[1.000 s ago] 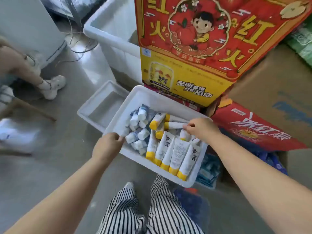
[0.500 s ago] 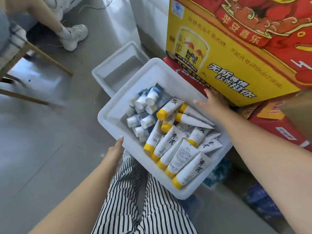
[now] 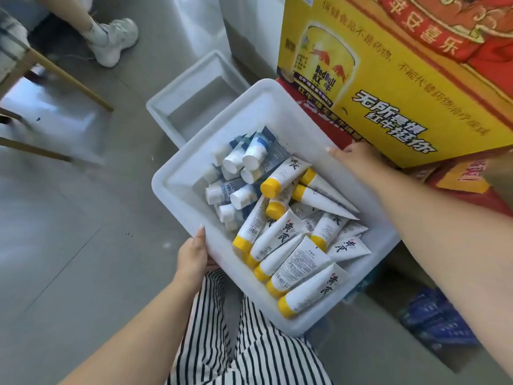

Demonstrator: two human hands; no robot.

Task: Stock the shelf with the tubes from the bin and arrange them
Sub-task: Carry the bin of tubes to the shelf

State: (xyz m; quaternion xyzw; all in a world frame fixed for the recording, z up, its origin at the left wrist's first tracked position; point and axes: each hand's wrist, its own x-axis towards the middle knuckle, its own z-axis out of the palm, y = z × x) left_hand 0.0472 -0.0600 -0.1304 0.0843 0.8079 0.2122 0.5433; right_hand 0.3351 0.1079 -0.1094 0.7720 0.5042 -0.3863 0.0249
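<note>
A white plastic bin is held tilted above my striped trousers. It holds several white tubes with yellow caps on its near right side and several smaller blue-and-white tubes towards its far left. My left hand grips the bin's near left rim, thumb on top. My right hand grips the far right rim, its fingers curled over the edge. No shelf is in view.
An empty white tray lies on the grey floor just beyond the bin. A yellow and red drinks carton stands at the right, red boxes under it. A seated person's leg and white shoe are at the far left, beside wooden chair legs.
Both hands have taken the bin by its rims and lifted it closer to me. My right hand left the tubes for the far rim. The view has tipped downward.
</note>
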